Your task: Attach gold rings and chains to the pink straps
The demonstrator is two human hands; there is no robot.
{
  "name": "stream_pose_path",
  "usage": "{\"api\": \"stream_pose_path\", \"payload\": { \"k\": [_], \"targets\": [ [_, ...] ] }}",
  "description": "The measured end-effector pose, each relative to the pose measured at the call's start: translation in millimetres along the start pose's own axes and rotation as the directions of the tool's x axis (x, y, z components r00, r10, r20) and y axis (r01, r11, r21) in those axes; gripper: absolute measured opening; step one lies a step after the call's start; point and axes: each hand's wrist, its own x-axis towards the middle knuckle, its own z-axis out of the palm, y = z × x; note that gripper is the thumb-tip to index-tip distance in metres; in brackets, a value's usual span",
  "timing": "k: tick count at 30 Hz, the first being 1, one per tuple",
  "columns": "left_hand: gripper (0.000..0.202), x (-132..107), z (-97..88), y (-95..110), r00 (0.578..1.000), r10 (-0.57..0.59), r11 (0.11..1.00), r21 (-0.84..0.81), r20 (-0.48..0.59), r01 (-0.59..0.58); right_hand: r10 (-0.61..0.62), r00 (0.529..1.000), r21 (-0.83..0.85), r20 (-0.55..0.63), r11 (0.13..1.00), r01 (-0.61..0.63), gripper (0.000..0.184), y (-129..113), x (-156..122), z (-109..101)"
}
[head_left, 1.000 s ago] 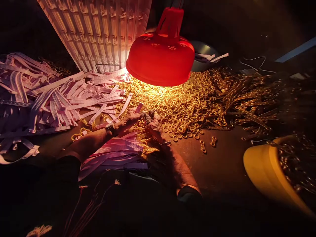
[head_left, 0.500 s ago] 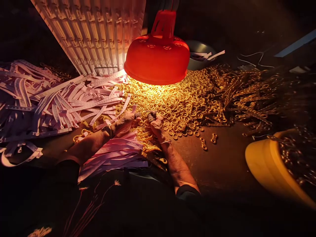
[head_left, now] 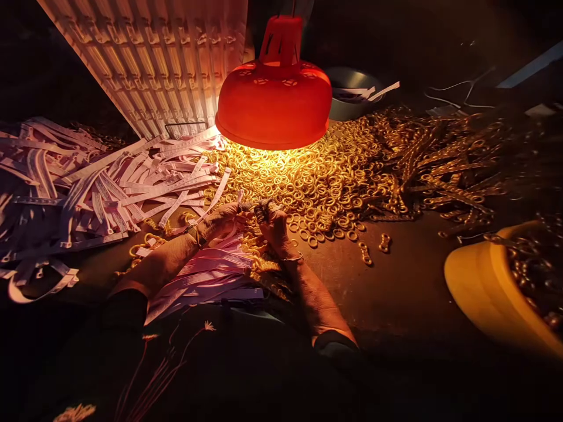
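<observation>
My left hand (head_left: 224, 218) is closed in a pinch over the front of the pile, its fingertips in dark coverings. The end of a pink zipper strip (head_left: 240, 196) sticks up from its fingers. Touching or almost touching it, my right hand (head_left: 274, 227) is closed too, with dark coverings on its fingertips; what it pinches is hidden. Below both hands lies a bundle of pink zipper strips (head_left: 206, 271) with gold rings (head_left: 263, 265) at its right end. Beyond the hands spreads a heap of loose gold rings (head_left: 303, 184).
A red lamp (head_left: 273, 105) hangs low over the rings. More pink zipper strips (head_left: 99, 190) are heaped at left. Gold chain pieces (head_left: 440, 170) lie at right, near a yellow container (head_left: 477, 275) of metal links. Behind stand a bowl (head_left: 352, 108) and a ribbed panel (head_left: 149, 58).
My right hand has moved left and turned inward, closing the gap to my left hand. The whole view has shifted slightly.
</observation>
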Motion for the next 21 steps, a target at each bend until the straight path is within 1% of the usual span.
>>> {"api": "stream_pose_path", "payload": {
  "k": [3, 5, 7, 9, 10, 13, 15, 18, 21],
  "targets": [
    [0.018, -1, -0.9, 1, 1.0, -0.021, 1.0, -0.022, -0.009, 0.02, 0.022, 1.0, -0.126, -0.007, 0.992, -0.022, 0.019, 0, -2, -1],
    [0.018, -2, -0.6, 2, 1.0, -0.01, 1.0, -0.024, 0.003, 0.01, 0.008, 1.0, -0.128, -0.011, 0.992, -0.009, 0.012, -2, -4, -3],
    [0.018, -3, -0.6, 3, 1.0, 0.008, 1.0, -0.014, 0.026, -0.007, 0.01, 1.0, -0.068, -0.018, 0.998, -0.011, 0.009, -6, -4, -5],
    [0.023, -4, -1.7, 2, 0.999, 0.033, 0.999, 0.023, 0.027, -0.034, 0.034, 0.999, 0.061, -0.003, 0.998, -0.034, 0.01, -10, -4, -6],
    [0.025, -3, -2.7, 1, 0.999, 0.05, 0.997, 0.06, 0.005, -0.05, 0.049, 0.999, 0.145, 0.017, 0.988, -0.051, 0.014, -13, -3, -7],
    [0.028, -1, -6.9, -3, 0.985, 0.154, 0.968, 0.211, -0.084, -0.133, 0.064, 0.993, 0.39, 0.099, 0.916, -0.098, 0.025, -21, -3, -12],
    [0.027, 0, -9.6, -6, 0.969, 0.226, 0.939, 0.287, -0.105, -0.188, 0.035, 0.99, 0.486, 0.139, 0.869, -0.099, 0.028, -27, -3, -17],
    [0.03, -2, -12.1, -9, 0.932, 0.353, 0.879, 0.372, -0.088, -0.298, -0.018, 0.987, 0.51, 0.161, 0.857, -0.067, 0.028, -31, -3, -22],
    [0.029, -4, -12.8, -12, 0.87, 0.492, 0.777, 0.452, -0.001, -0.438, -0.026, 0.991, 0.448, 0.133, 0.893, -0.037, 0.034, -32, -3, -22]
  ]
}}
